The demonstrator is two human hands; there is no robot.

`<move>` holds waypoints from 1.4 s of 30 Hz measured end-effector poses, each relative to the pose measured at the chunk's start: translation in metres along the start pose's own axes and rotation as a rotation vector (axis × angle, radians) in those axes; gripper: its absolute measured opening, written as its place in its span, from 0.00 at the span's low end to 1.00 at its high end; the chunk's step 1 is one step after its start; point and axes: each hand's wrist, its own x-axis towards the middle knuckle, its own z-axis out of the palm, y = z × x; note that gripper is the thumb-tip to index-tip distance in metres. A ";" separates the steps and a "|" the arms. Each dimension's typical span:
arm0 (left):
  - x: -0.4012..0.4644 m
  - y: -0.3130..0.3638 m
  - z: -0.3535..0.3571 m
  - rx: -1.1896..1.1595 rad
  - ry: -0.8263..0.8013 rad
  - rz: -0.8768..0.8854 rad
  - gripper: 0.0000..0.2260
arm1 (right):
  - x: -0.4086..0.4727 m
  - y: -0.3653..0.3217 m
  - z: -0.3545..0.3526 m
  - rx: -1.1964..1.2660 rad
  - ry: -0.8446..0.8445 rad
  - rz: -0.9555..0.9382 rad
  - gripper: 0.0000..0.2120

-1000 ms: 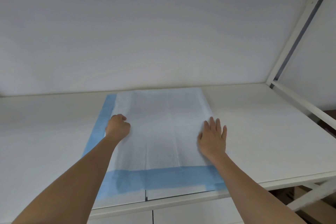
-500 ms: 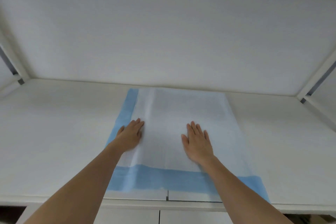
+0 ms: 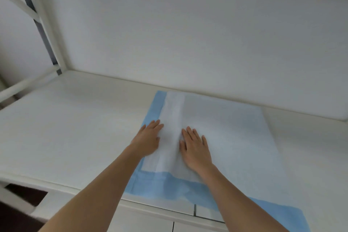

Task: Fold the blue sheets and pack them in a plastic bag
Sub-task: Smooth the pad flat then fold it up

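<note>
While flat blue-bordered white absorbent sheet (image 3: 222, 130) lies on white table (image 3: 75, 128) near front edge — left hand (image 3: 147, 140), right hand (image 3: 195, 147) press it, fingers straight, close together.

The blue sheet (image 3: 222, 137) is cut off at the bottom right corner of the frame, past the right hand (image 3: 195, 149). Sheet surface under both flat palms is hidden, and the right forearm covers part of the blue border. Beyond the left hand (image 3: 147, 142), a dark gap below the table (image 3: 66, 128) is too dim to read.
</note>
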 end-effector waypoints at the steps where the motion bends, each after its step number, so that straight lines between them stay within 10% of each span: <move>1: 0.003 0.005 -0.001 -0.097 0.026 0.006 0.24 | 0.000 0.000 0.001 -0.009 0.008 0.003 0.24; 11: 0.017 0.063 0.020 -0.531 0.003 0.009 0.23 | 0.007 0.016 -0.004 0.171 0.124 -0.027 0.21; 25: 0.036 0.067 0.014 -0.324 0.063 -0.220 0.12 | 0.000 0.020 0.003 0.028 0.121 -0.021 0.22; 42: 0.042 0.073 0.012 -0.752 0.144 -0.475 0.12 | 0.002 0.024 0.004 0.291 0.171 0.003 0.21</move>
